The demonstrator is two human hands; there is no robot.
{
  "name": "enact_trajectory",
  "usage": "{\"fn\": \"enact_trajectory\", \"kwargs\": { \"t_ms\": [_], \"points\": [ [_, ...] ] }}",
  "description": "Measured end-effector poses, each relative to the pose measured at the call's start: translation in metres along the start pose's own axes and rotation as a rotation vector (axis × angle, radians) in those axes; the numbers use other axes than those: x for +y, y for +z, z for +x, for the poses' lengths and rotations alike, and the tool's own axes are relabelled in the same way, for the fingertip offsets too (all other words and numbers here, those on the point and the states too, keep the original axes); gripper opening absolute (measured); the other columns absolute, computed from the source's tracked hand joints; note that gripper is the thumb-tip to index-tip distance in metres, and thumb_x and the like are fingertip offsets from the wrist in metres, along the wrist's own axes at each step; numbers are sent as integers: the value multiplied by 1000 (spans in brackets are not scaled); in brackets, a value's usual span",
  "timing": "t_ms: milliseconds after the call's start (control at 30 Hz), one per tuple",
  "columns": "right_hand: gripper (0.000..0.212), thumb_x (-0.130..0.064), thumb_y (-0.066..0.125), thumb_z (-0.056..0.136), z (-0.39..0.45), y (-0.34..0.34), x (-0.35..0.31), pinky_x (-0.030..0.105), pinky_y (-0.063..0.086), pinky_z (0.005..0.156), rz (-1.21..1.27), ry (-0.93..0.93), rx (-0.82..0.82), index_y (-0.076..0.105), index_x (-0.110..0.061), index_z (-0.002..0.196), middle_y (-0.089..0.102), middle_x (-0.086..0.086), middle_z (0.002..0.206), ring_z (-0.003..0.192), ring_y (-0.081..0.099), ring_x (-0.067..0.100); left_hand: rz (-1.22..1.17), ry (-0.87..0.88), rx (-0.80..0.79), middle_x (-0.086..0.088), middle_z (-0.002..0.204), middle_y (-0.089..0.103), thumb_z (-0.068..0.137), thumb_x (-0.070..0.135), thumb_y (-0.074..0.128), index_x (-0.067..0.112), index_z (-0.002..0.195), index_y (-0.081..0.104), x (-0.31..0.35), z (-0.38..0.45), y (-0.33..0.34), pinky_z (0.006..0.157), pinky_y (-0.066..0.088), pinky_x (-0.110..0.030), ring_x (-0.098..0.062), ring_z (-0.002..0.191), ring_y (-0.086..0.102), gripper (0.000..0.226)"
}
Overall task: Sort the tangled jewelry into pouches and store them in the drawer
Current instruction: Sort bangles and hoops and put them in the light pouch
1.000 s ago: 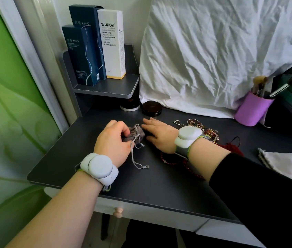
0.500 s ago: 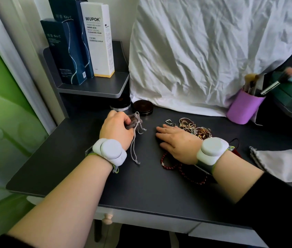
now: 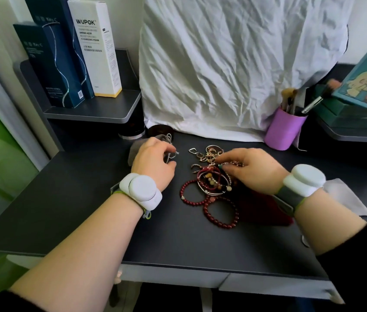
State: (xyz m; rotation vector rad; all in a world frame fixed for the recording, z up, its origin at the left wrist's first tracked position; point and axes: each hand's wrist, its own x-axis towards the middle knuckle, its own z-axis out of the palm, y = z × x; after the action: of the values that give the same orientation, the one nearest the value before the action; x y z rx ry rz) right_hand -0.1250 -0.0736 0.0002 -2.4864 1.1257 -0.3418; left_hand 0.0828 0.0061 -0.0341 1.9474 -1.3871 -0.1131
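A tangled heap of jewelry point(image 3: 209, 174) lies on the dark desk point(image 3: 70, 199): gold rings and chains at the back, red bead bracelets point(image 3: 220, 213) in front. My right hand point(image 3: 252, 170) rests over the heap with fingertips pinching at the gold pieces. My left hand point(image 3: 153, 163) sits on a grey drawstring pouch point(image 3: 136, 146) at the back left, fingers curled on its cord. A dark red pouch point(image 3: 265, 210) lies under my right wrist. A white pouch point(image 3: 344, 197) lies farther right. The drawer front point(image 3: 173, 278) shows below the desk edge.
A purple brush cup point(image 3: 284, 129) stands at the back right beside a green box point(image 3: 358, 104). Two round jars point(image 3: 160, 131) sit under the left shelf point(image 3: 92, 109), which carries tall cosmetic boxes point(image 3: 97, 48). A crumpled white sheet point(image 3: 234, 64) covers the back.
My right hand has moved right and back from the desk surface onto the jewelry heap, uncovering the red bracelets. My left hand has stayed on the grey pouch.
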Motion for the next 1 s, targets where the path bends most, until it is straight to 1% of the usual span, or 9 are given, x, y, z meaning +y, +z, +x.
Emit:
{"fn": "enact_trajectory", "kwargs": {
  "t_ms": [67, 133, 200, 300, 400, 567, 667, 833, 1000],
  "points": [
    [27, -19, 62, 85, -9, -12, 11, 19, 36, 87, -19, 53, 24, 68, -31, 109, 67, -8, 111, 97, 56, 7, -54, 40, -27, 3, 107, 56, 79, 20, 71, 21, 104, 68, 13, -8, 4, 82, 43, -25, -13, 93, 54, 25],
    [31, -16, 66, 81, -15, -21, 20, 19, 36, 83, -19, 108, 22, 69, -32, 107, 66, -8, 106, 90, 53, 7, -135, 87, -82, 6, 101, 56, 77, 29, 74, 22, 101, 68, 24, -16, 5, 82, 43, -24, -9, 88, 54, 25],
    [38, -14, 69, 77, -26, -30, 30, 20, 39, 83, -33, 171, -24, 68, -33, 109, 64, -8, 107, 92, 55, 8, -186, 130, -206, 10, 103, 55, 73, 40, 76, 27, 104, 67, 37, -27, 9, 88, 43, -24, -5, 96, 54, 35],
    [49, -13, 74, 72, -36, -36, 41, 28, 44, 95, -44, 252, -123, 64, -31, 116, 64, -5, 114, 104, 58, 14, -137, 196, -393, 13, 118, 51, 66, 50, 78, 30, 118, 60, 48, -36, 15, 101, 36, -25, -7, 117, 46, 58],
    [54, -17, 77, 70, -43, -33, 46, 28, 41, 98, -67, 277, -163, 61, -32, 120, 60, -9, 113, 109, 56, 14, -66, 248, -471, 14, 130, 43, 65, 50, 79, 30, 128, 51, 52, -40, 22, 101, 26, -18, -5, 125, 35, 72],
    [38, -10, 72, 75, -45, -27, 49, 18, 41, 83, -3, 264, -135, 68, -27, 108, 67, -10, 96, 88, 59, 5, -26, 276, -484, 14, 134, 37, 66, 45, 81, 25, 134, 47, 53, -39, 34, 96, 14, -7, -5, 126, 29, 79],
    [28, -9, 69, 77, -43, -28, 51, 18, 39, 73, 3, 244, -70, 71, -28, 97, 64, -11, 83, 76, 57, 4, -17, 265, -475, 12, 136, 37, 68, 45, 79, 24, 135, 46, 56, -36, 39, 96, 14, -7, -7, 127, 29, 78],
    [27, -3, 68, 76, -40, -35, 48, 29, 51, 78, 192, 235, 43, 68, -29, 83, 69, -1, 81, 77, 64, 16, 9, 264, -429, 6, 137, 39, 75, 36, 74, 19, 133, 49, 64, -30, 50, 98, 17, -10, -12, 131, 32, 65],
    [36, 0, 61, 77, -44, -39, 55, 22, 45, 83, 66, 251, 39, 69, -29, 98, 69, -4, 96, 90, 62, 14, 11, 289, -393, 5, 134, 43, 78, 30, 71, 18, 130, 52, 69, -25, 58, 97, 18, -9, -13, 129, 36, 57]
  ]
}}
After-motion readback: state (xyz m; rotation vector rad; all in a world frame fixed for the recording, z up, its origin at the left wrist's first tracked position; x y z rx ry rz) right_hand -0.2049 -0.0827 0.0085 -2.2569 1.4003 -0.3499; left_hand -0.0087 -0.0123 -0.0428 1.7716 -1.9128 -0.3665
